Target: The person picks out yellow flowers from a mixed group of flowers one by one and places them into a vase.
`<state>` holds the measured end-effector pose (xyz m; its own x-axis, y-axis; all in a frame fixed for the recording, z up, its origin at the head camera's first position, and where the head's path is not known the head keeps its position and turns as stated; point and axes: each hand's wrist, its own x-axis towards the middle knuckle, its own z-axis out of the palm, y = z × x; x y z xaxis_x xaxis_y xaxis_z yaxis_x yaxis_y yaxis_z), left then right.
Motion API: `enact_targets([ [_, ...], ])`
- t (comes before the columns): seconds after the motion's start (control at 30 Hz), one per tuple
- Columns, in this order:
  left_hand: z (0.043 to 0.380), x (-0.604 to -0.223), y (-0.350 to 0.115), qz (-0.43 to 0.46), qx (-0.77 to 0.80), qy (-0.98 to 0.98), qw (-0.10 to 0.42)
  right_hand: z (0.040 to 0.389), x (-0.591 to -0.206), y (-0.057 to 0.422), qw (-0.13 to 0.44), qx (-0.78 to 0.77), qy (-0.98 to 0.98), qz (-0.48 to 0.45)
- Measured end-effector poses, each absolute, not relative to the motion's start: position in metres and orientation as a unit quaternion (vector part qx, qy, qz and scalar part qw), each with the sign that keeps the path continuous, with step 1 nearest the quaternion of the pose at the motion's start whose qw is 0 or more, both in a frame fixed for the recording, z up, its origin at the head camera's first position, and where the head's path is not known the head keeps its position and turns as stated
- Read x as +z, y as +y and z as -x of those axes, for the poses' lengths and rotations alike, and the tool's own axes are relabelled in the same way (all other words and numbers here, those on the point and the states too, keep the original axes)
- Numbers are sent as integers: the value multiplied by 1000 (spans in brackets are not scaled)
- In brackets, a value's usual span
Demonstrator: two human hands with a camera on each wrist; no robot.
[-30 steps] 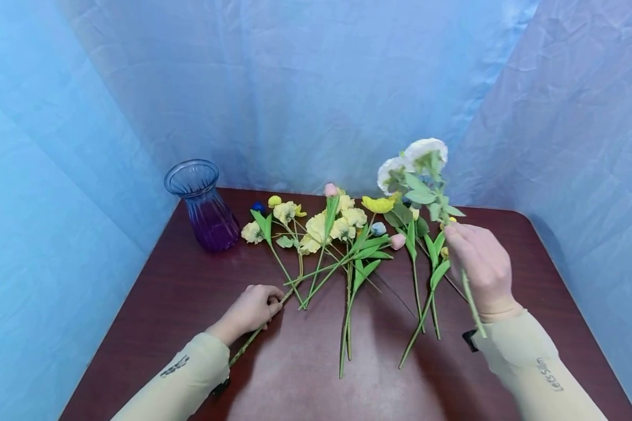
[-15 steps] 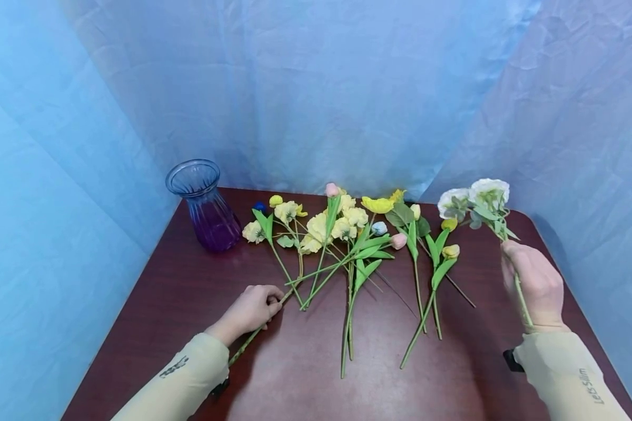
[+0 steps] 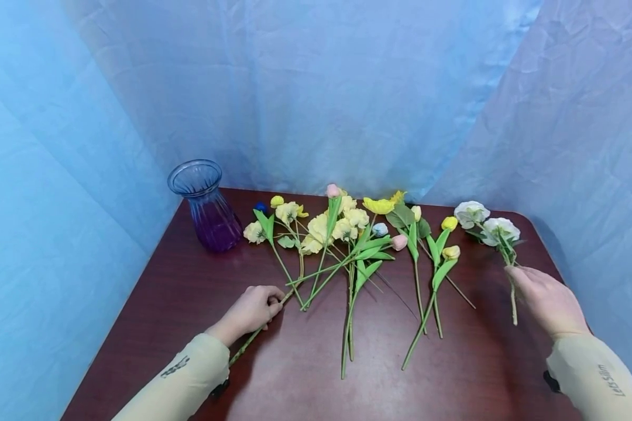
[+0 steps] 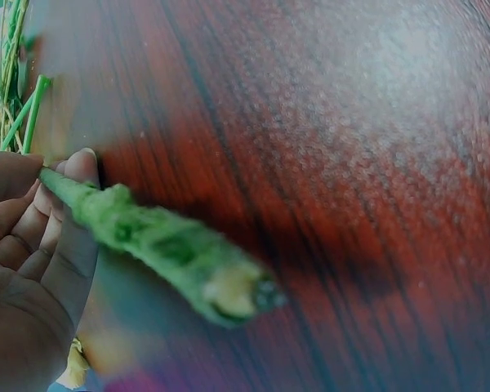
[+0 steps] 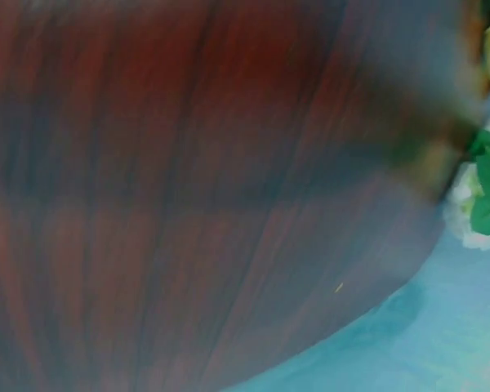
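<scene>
Right up front by the near edge, two pale sleeves: lettering that looks like "LetsSlim" runs along the right sleeve [image 3: 605, 377], while the left sleeve [image 3: 186, 371] bears a dark mark too small to read. Here's the left hand [image 3: 250, 310], toward the worktop's [image 3: 305, 374] left edge, pinching a green stem [image 4: 151, 233]; the thick cut end aims at the near left corner, the long axis slanting away and rightward, then bending to pale yellow blooms [image 3: 288, 213] facing the far edge. Over by the right edge, the right hand [image 3: 550, 301] pinches the white flowers [image 3: 500, 232] by their stem, cut end toward the near edge, heads toward the far right corner. Between the hands, yellow tulips [image 3: 450, 252] and pink tulips [image 3: 398, 242] lie heads away. Near the far left corner stands an upright blue-purple vase [image 3: 213, 222], blue drapes [image 3: 321, 93] behind.
</scene>
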<state>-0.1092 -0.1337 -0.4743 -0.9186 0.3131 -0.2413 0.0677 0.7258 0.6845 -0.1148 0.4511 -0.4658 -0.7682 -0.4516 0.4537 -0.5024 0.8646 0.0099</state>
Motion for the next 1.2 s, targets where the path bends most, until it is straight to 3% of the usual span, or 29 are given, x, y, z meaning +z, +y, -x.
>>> enact_targets([
  [0.27,110,-474,-134,-105,353,913,176,109,-472,478,105,-8,-955,-279],
  [0.7,112,-473,-132,-110,357,908,187,118,-478,492,-42,-22,-977,-208],
  [0.8,113,-473,-131,-111,358,908,188,127,-464,481,-13,-13,-978,-206],
  [1.03,114,-473,-133,-108,366,903,194,165,-427,407,209,-4,-928,-309],
  [1.2,115,-473,-135,-105,377,897,204,182,-401,333,239,6,-871,-429],
])
